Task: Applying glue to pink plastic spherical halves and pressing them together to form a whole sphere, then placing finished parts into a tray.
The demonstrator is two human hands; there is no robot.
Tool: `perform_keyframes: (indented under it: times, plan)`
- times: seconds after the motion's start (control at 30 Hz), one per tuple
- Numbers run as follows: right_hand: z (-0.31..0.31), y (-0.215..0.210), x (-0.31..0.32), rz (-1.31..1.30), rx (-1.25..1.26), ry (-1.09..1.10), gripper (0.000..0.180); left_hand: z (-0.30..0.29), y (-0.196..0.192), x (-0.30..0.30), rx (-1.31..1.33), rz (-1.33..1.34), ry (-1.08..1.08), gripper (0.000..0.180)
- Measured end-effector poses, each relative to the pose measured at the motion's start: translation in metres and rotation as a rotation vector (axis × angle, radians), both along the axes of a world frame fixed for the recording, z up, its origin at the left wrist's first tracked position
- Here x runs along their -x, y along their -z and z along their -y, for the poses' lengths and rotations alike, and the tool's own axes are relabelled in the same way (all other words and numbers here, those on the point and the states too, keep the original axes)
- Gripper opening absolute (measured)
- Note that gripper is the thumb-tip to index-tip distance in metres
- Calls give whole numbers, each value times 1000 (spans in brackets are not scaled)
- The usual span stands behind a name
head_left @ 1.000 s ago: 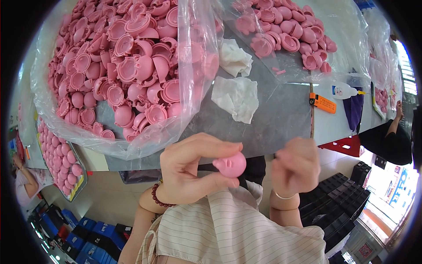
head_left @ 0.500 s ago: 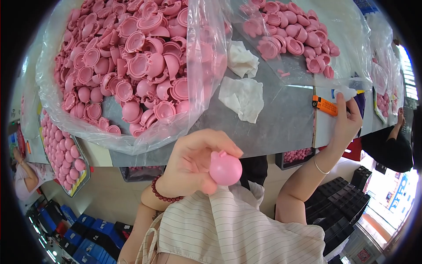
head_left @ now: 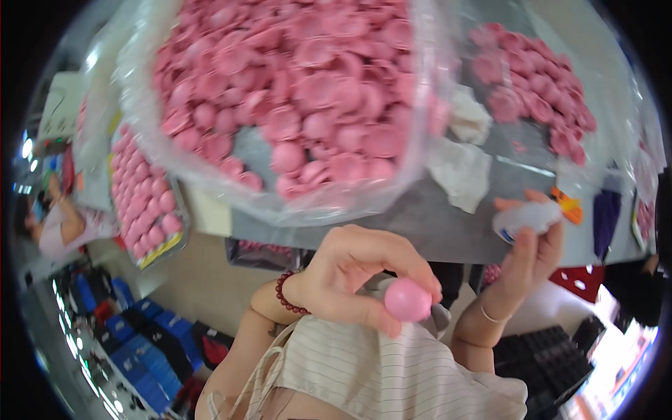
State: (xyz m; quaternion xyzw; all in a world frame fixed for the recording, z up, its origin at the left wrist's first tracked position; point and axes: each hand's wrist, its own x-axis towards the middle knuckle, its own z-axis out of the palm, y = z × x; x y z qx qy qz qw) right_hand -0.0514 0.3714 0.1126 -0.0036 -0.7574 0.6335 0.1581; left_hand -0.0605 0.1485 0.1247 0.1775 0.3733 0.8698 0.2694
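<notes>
At the far left, a shallow tray [head_left: 180,241] of smooth pink balls stands beside a large bag of clear, crinkled plastic [head_left: 301,214], heaped with pink half-round plastic shells [head_left: 315,91]. Nearer the body, below the bag, is the left hand [head_left: 346,273], a dark red bead bracelet [head_left: 283,294] at its wrist. Thumb and fingertips pinch a small, round, pale pink plastic ball [head_left: 408,299] at the hand's right end, in front of the striped top [head_left: 357,357]. The ball has a soft highlight and looks smooth on the side that shows; no seam or hinge can be made out there.

Right of the bag, crumpled white cloths [head_left: 460,171] lie on the grey tabletop [head_left: 514,183].

Farther right, the right hand [head_left: 528,259] grasps a whitish, translucent plastic squeeze bottle [head_left: 528,218], thumb on the near side. The bottle lies to the right of the ball and farther from the body, well apart from it; its long axis runs mostly crosswise, the right end tilted slightly away from the body. Just past that end shows something orange [head_left: 572,210], though blur makes it hard to tell whether the bottle's tip overlaps it.
</notes>
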Motion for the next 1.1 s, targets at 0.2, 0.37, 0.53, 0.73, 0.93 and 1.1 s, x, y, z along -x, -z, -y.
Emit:
perform_keyframes:
  times: [0.2,0.37,0.53,0.73,0.93,1.1]
  plan:
    - [-15,6,-6,-52,20,-15,40,83,-20,1,757,-712,-840,33]
    - [-4,0,-1,-21,-32,-57,39,176,-21,-2,1865,-697,-1325,26]
    - [-4,-2,-2,-15,-29,-36,38,219,-3,16,2148,-659,-1115,28]
    - [1,-1,0,-18,-44,34,39,159,-15,41,1817,-904,-1290,26]
    - [1,-5,-3,-19,-32,83,43,104,-18,47,2103,-1020,-944,21]
    - [2,-4,-3,-10,-12,111,46,106,-12,54,2064,-997,-910,16]
